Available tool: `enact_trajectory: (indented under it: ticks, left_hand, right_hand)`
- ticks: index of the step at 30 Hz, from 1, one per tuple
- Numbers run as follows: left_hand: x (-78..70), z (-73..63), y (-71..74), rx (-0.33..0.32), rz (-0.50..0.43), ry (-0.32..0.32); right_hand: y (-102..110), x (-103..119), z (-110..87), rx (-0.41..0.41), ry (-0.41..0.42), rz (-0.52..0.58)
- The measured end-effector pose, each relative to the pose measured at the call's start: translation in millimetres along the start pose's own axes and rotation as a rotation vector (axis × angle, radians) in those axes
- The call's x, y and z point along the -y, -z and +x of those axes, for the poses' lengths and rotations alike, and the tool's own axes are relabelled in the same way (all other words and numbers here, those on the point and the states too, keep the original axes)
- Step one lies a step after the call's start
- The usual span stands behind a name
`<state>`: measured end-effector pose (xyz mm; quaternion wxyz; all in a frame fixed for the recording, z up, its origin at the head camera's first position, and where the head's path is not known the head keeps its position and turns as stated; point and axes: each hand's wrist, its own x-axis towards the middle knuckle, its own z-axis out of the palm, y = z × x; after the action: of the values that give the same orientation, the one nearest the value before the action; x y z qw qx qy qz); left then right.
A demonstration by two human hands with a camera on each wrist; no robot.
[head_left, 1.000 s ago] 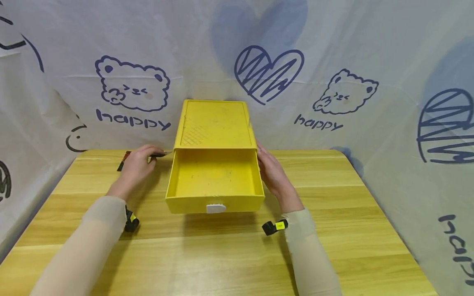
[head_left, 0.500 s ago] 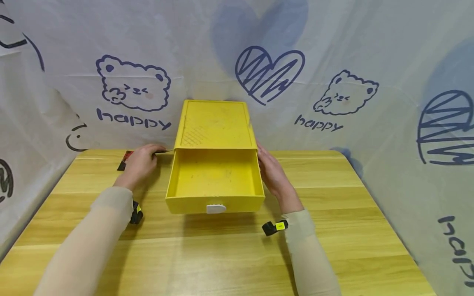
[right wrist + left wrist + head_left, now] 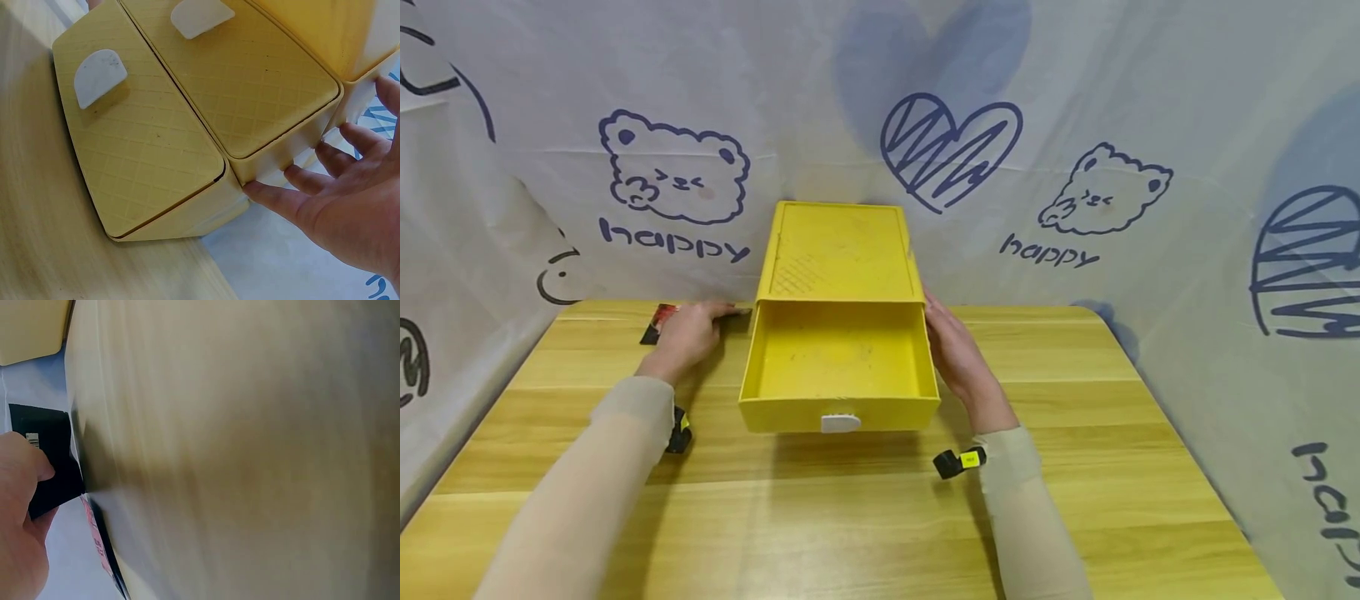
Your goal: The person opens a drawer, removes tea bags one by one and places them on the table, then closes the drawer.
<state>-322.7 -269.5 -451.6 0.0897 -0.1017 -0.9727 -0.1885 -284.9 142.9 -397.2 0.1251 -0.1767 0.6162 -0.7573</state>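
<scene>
A yellow drawer cabinet (image 3: pixel 842 250) stands at the back of the table with its top drawer (image 3: pixel 790 414) pulled out and nothing in it. Left of the cabinet, my left hand (image 3: pixel 688 340) pinches a flat black packet (image 3: pixel 53 440) with a small barcode label, the thumb lying across its face. Behind that hand lies a second flat thing, red and black (image 3: pixel 655 328), partly hidden by it. My right hand (image 3: pixel 961 358) rests on the cabinet's right side, and its spread, fairly straight fingertips touch the side wall in the right wrist view.
Below the pulled-out drawer, two closed drawers with white handles (image 3: pixel 100 78) show in the right wrist view. The wooden table (image 3: pixel 850 525) ends at a printed cloth backdrop (image 3: pixel 820 100) close behind the cabinet.
My left hand has shifted a little to the right, towards the cabinet, and the black packet in it has tilted. The right hand keeps its place on the cabinet's side.
</scene>
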Motion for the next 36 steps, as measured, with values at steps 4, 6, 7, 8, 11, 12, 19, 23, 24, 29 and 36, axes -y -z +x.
enact_trajectory:
  ticks: [4,6,7,8,11,12,19,23,24,29,36]
  left_hand:
    - [2.8,0.0,-0.4,0.037,0.012,0.005]
    - [3.6,-0.6,-0.9,0.055,0.007,0.007]
    - [4.1,-1.0,-1.3,0.064,0.004,0.007]
    - [4.1,-1.7,-1.4,0.072,-0.005,0.005]
    - [4.5,-3.9,-2.3,0.090,-0.026,-0.006]
    - [5.0,-4.5,-2.8,0.094,-0.033,-0.009]
    - [4.4,-7.4,-6.3,0.143,-0.037,-0.018]
    - [1.7,-8.6,-7.7,0.178,-0.014,-0.010]
    - [0.9,-8.9,-8.0,0.185,-0.013,-0.006]
    - [-1.2,-8.6,-11.7,0.211,-0.021,0.018]
    - [-3.9,-9.8,-15.0,0.194,-0.024,0.017]
  right_hand:
    - [-0.6,0.4,0.1,-0.004,0.002,-0.006]
    - [-0.9,0.6,0.1,-0.006,0.003,-0.007]
    - [-1.2,0.7,0.0,-0.006,0.003,-0.008]
    - [-1.2,0.6,0.1,-0.007,0.002,-0.007]
    - [-1.8,0.7,0.1,-0.012,-0.004,-0.009]
    - [-1.6,0.4,0.3,-0.011,-0.006,-0.010]
    - [-0.4,-1.1,1.7,-0.013,-0.004,-0.015]
    - [-1.1,-0.8,1.2,-0.014,-0.003,-0.008]
    - [-1.3,-0.6,1.0,-0.015,-0.003,-0.005]
    - [-0.3,-0.5,0.4,-0.011,0.004,-0.005]
    - [-0.2,-1.1,0.8,-0.009,0.005,-0.012]
